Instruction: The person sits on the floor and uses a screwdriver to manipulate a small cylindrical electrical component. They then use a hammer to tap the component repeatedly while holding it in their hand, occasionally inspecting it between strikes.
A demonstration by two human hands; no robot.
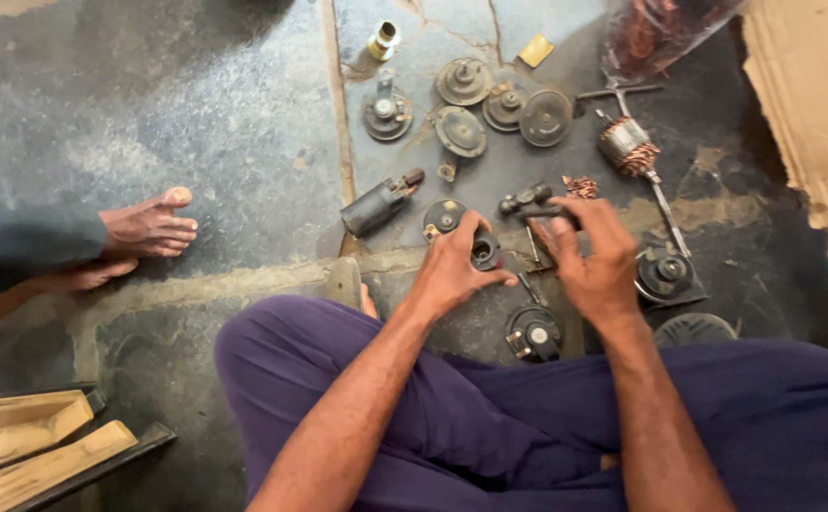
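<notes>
The left hand (pixel 452 270) gripped a round metal part (pixel 485 252) while the right hand (pixel 596 258), just beside, steadied a dark tool (pixel 537 210), best kept square.

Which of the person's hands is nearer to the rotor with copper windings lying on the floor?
The right. The right hand lies just below-left of the rotor with copper windings, holding a dark tool. The left hand is farther left, gripping a small round part.

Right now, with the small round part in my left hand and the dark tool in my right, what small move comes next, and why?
Probably bring the dark tool in the right hand down to the small round part. The left hand already grips that part, and the two sit close but apart.
</notes>
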